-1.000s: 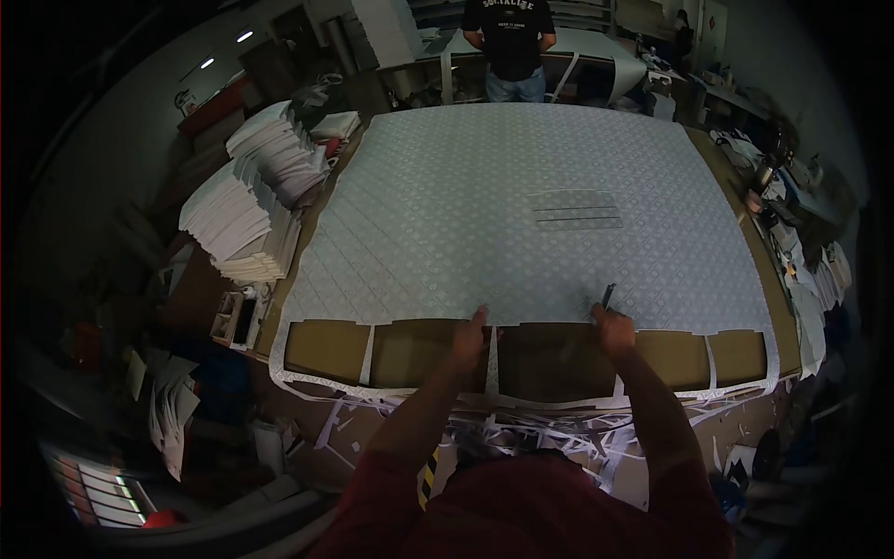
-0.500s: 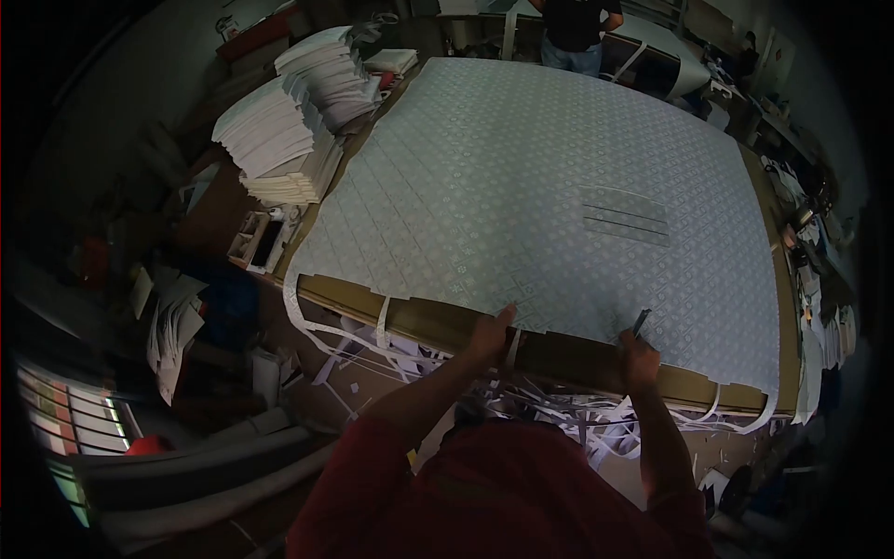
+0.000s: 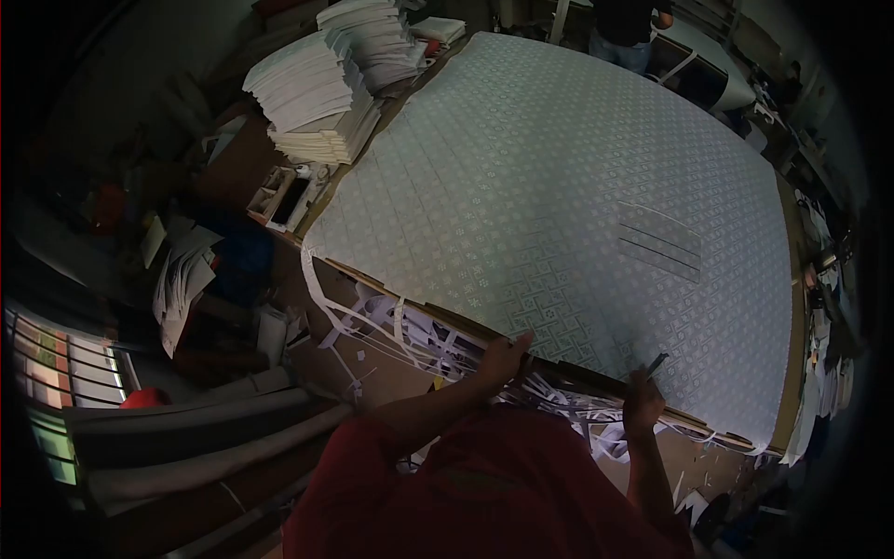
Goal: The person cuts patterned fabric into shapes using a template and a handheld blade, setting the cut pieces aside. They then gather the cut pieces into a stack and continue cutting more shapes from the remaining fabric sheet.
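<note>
With the patterned sheet (image 3: 559, 186) on the worktop (image 3: 790, 244) toward 12 o'clock, near-edge work appears in hand: right hand (image 3: 643, 404) grip closed around the slim tool (image 3: 658, 364), left hand (image 3: 504, 362) grip indeterminate at the edge; next motion requires a steady sheet.

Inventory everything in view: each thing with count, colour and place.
sheet: one, pale patterned, across the table
table: one, brown, under the sheet
paper stacks: two tall, white, upper left
box: one, light brown, left
strips: many, white, below near edge
loose papers: several, pale, far left
rolls: several, grey and brown, lower left
window: one, barred, lower left
other person: one, dark top, far side
tool: one, dark, in right hand
shirt: one, red, bottom
left hand: one, bare, at sheet's near edge
right hand: one, bare, near edge
</note>
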`<state>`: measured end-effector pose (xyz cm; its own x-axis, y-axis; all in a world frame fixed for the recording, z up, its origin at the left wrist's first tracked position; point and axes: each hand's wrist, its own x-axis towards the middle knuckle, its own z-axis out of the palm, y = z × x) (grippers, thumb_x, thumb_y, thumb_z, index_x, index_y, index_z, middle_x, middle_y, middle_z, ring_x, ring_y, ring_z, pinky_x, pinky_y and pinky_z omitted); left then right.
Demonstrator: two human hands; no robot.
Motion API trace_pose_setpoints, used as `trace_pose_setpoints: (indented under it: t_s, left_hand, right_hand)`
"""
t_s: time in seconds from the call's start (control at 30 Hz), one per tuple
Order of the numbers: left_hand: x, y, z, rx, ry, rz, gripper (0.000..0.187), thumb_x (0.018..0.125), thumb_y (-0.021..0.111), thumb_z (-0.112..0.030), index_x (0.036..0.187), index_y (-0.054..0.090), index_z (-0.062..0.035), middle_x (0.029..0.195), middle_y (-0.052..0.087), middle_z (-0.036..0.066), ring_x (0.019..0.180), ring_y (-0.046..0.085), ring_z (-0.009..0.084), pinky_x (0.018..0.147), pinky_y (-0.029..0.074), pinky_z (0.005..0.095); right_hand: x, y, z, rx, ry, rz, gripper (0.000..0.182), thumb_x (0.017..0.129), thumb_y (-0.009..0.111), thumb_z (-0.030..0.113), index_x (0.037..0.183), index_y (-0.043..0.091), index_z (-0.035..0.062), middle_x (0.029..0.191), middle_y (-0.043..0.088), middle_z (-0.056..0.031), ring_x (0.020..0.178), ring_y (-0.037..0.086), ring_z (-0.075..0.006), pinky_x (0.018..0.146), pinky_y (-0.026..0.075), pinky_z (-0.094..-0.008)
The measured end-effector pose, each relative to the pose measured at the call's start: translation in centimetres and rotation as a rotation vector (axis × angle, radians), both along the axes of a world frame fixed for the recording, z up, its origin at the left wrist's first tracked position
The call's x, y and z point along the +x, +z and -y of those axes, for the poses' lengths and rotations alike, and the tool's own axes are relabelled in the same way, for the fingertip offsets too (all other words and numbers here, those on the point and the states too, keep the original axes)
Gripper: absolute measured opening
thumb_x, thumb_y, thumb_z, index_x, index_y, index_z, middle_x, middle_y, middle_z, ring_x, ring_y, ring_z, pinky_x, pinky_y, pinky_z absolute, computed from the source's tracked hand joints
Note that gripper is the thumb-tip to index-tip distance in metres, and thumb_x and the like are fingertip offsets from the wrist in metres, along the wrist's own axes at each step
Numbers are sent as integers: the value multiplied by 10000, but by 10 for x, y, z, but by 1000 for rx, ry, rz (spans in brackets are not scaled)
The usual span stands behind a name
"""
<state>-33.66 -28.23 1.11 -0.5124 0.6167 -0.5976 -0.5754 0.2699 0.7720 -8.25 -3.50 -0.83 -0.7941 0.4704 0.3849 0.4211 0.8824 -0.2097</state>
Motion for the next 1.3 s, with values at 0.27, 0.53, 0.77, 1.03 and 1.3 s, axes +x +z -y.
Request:
trace_pose_setpoints:
  t_s: [0.27,0.53,0.77,1.03,1.3]
  left_hand:
    - [0,3,0,-78,98,-37,496,1048,598,-425,918,641,52,688,585,63,586,554,165,560,466,359]
    - [-26,-37,17,-160,-131,-241,430,1054,599,-372,922,584,37,760,598,109,701,600,228,617,505,358]
    - [-24,-14,15,-248,-510,-646,478,1046,581,-398,1019,602,79,954,694,174,784,670,240,663,537,336]
    - [-24,-3,14,-195,-214,-424,448,1066,558,-387,821,542,-13,763,544,70,648,543,159,550,459,305]
    - [-27,9,13,-152,-118,-343,438,1080,551,-380,732,467,-128,632,403,-12,502,401,110,438,319,291]
  right_hand:
    - [-6,27,25,-36,-74,16,342,821,617,36,1163,618,17,821,607,-183,765,640,-380,627,535,-475]
    - [13,36,33,-300,-50,-218,335,832,629,8,1160,564,-8,1246,622,-304,1186,609,-501,993,545,-513]
    - [79,37,-3,-121,-227,-192,509,753,673,-56,1244,546,-18,1107,672,-275,1054,664,-478,875,590,-501]
    - [124,46,-58,-44,29,54,353,921,532,115,1247,540,-20,1245,621,-329,1195,603,-502,1035,516,-521]
    - [122,17,-89,-34,-85,93,286,913,559,135,1186,619,76,1322,633,-290,1277,590,-453,1045,532,-466]
